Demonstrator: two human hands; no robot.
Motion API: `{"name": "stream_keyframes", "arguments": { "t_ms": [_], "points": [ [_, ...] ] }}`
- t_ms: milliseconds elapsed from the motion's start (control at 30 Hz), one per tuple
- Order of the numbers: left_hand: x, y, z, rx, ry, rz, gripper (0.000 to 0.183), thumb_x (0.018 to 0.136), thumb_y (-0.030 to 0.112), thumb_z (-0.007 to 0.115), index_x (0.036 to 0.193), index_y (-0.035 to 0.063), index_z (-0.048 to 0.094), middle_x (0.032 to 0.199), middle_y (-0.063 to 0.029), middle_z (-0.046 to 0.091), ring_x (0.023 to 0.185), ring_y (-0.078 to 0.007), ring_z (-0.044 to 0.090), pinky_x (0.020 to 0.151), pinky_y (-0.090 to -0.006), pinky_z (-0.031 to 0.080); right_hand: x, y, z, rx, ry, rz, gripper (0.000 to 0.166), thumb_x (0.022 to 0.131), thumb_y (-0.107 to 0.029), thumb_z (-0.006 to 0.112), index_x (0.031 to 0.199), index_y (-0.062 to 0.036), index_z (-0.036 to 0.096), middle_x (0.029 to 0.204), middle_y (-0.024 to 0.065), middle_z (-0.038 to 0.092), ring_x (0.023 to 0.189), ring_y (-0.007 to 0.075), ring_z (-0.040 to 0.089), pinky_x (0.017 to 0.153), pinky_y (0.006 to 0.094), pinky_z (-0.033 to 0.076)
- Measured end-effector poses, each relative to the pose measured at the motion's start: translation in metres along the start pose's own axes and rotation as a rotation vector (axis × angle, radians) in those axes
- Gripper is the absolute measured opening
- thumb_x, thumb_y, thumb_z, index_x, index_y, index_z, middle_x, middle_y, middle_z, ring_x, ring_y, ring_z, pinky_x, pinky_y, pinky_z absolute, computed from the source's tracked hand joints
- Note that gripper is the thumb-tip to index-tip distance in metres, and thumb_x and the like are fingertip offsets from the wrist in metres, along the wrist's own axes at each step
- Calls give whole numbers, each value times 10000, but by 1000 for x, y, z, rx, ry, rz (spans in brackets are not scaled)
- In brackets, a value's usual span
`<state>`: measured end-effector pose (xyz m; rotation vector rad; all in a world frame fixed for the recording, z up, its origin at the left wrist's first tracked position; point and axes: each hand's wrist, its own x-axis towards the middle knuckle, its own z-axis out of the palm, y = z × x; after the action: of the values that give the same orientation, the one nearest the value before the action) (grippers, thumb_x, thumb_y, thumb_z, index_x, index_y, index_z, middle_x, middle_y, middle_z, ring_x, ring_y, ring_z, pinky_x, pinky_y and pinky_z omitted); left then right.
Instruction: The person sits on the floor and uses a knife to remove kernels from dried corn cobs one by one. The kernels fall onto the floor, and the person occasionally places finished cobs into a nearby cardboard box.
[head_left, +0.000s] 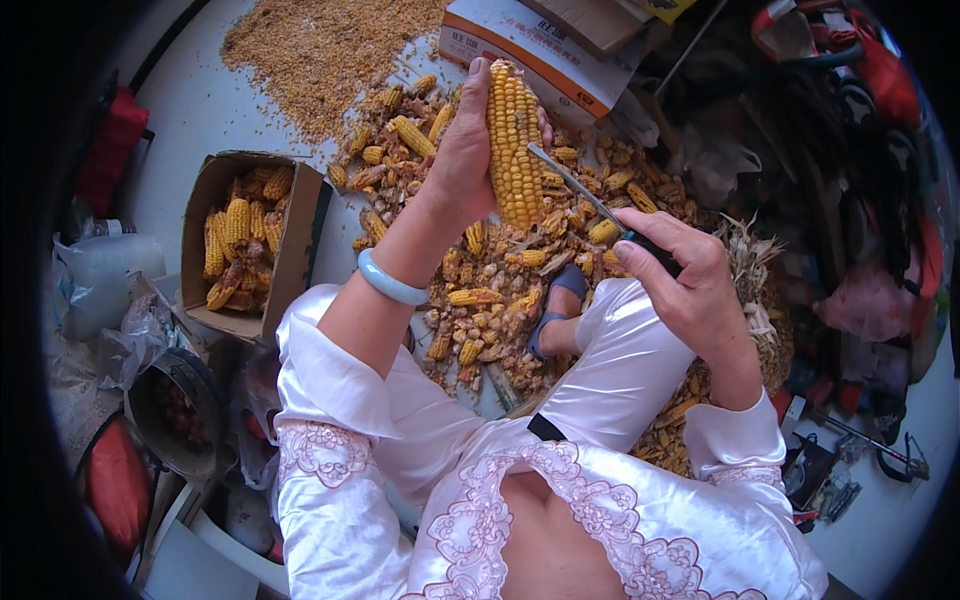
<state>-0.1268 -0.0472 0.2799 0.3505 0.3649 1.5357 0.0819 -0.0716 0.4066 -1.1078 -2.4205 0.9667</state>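
My left hand (469, 142) grips a large ear of yellow corn (514, 150), held roughly upright with its rows of kernels facing me. The ear looks full of kernels on this side. In my right hand (694, 289) is a screwdriver (574, 184) with a dark handle and a metal shaft. Its tip lies over the ear's right side; whether it touches the kernels I cannot tell. Below both hands spreads a heap of corn ears and broken cob pieces (487, 307).
A cardboard box (300, 240) of corn ears stands at left. Loose kernels (330, 60) cover the floor at the far left. A white and orange carton (540, 60) is at the back. Dry husks (757, 277) lie at right. A dark bucket (176, 420) sits near my left side.
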Motion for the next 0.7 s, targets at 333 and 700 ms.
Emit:
{"name": "stream_keyframes", "arguments": {
  "t_ms": [333, 700],
  "points": [
    [-3, 1, -1, 231, 15, 77, 545, 932, 590, 448, 1081, 73, 535, 822, -59, 605, 752, -148, 628, 668, -287, 543, 21, -12, -33, 185, -272, 303, 272, 884, -103, 601, 1095, 61, 650, 744, 79, 662, 632, 95, 589, 579, 240, 475],
    [-2, -6, -6, 200, 133, 131, 550, 898, 623, 485, 1040, 93, 532, 816, -27, 575, 718, -127, 607, 627, -282, 538, 17, 0, 14, 216, -69, 182, 273, 899, -71, 582, 1098, 112, 617, 686, 102, 653, 518, 137, 628, 483, 254, 464]
  ]
}}
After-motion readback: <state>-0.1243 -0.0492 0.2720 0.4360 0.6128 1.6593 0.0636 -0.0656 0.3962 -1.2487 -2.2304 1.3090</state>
